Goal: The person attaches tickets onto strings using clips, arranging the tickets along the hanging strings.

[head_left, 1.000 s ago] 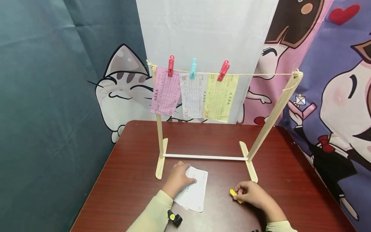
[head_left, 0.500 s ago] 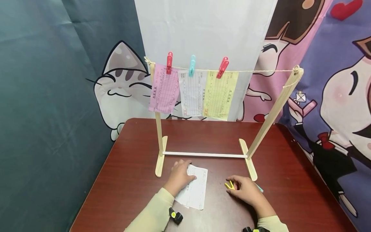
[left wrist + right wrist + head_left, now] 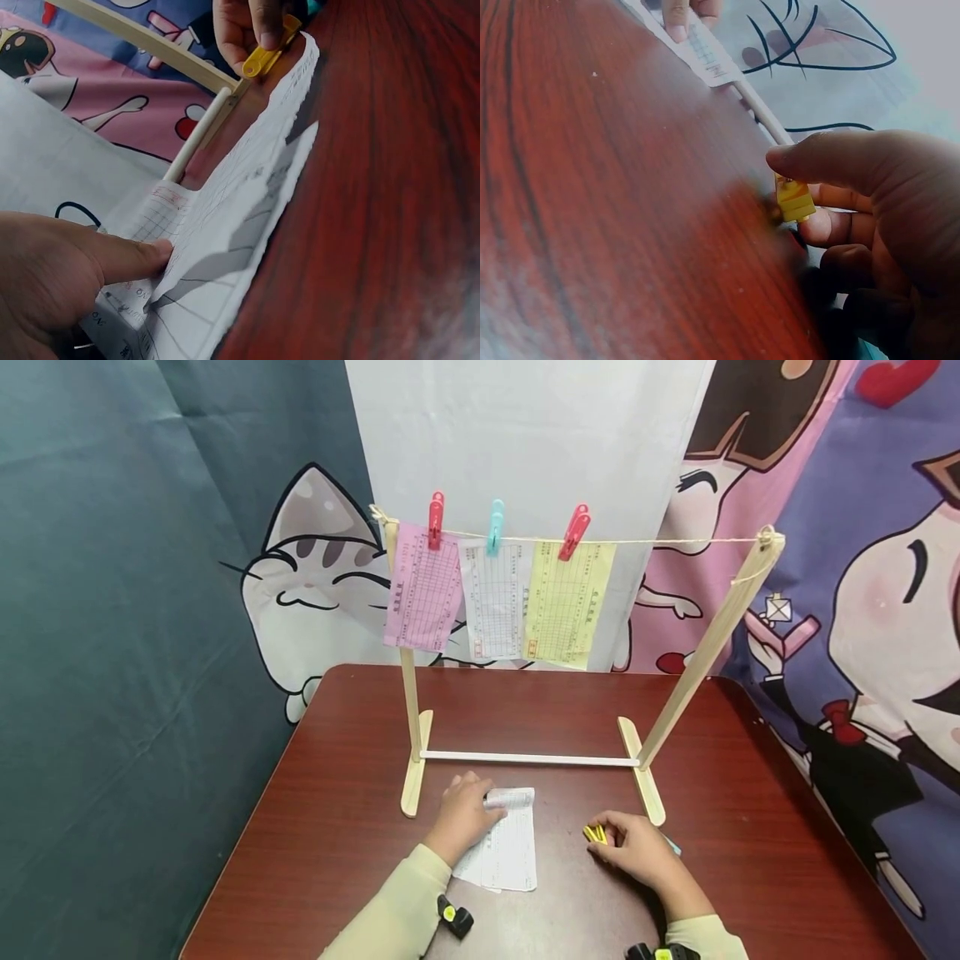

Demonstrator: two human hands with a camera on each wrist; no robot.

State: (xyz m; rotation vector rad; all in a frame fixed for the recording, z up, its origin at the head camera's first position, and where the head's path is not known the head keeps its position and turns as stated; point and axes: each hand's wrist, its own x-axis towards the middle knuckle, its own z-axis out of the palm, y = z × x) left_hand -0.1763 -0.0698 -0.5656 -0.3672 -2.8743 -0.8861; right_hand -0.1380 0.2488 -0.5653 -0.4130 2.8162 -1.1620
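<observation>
My left hand (image 3: 463, 817) grips printed white paper slips (image 3: 516, 858) near their far left edge, thumb on top. The far end of the upper slip is curled back. In the left wrist view a second sheet (image 3: 292, 176) shows under the raised upper one. To the right, my right hand (image 3: 636, 850) pinches a yellow clothespin (image 3: 595, 834) between thumb and fingers, low over the table. The right wrist view shows the clothespin (image 3: 795, 201) between thumb and fingertips. A teal piece (image 3: 673, 845) lies partly hidden behind that hand.
A wooden stand with a right post (image 3: 708, 652) and a white crossbar (image 3: 528, 760) stands beyond both hands. From its string (image 3: 667, 540) hang pink (image 3: 423, 589), white (image 3: 495, 602) and yellow slips (image 3: 570, 602), clipped with red and teal clothespins. The reddish-brown table (image 3: 330, 827) lies beneath.
My right hand has moved a little away and left with the yellow clothespin and turned it. The far end of the slip under my left hand has curled back.
</observation>
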